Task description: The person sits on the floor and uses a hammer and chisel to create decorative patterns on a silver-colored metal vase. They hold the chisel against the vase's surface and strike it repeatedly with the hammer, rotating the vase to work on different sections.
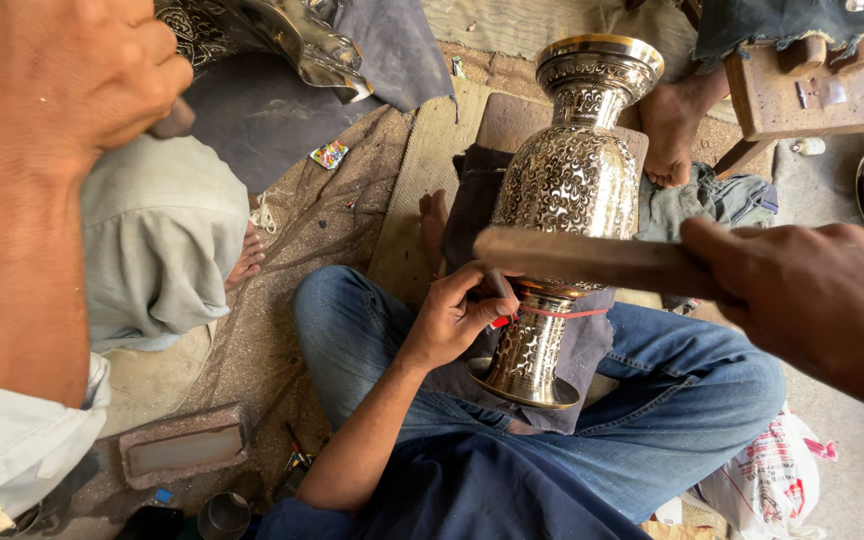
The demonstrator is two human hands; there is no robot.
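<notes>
Fingers (474, 290) of the left hand (452, 318) are pinched narrow round a small punch (500, 300), tip set against the vase (572, 180) at its waist, just above a red band (564, 313); right hand (814, 300) is closed on a wooden bat (582, 258), held level across the vase and just above the punch, not touching it as far as can be seen.

Vase, patterned silver metal with a gilt rim, lies tilted across the lap (672, 410) on a dark cloth (592, 350), foot towards the body, mouth away.

Another person's fist (82, 80) is clenched on a dark handle at upper left, well apart from the vase.

Assessment: blows should be short and land square on the punch head; punch is best kept steady on its mark, since a slanted blow could skid across the pattern; thumb should stay below the head; vase likely needs bracing against the cloth so it does not roll.
</notes>
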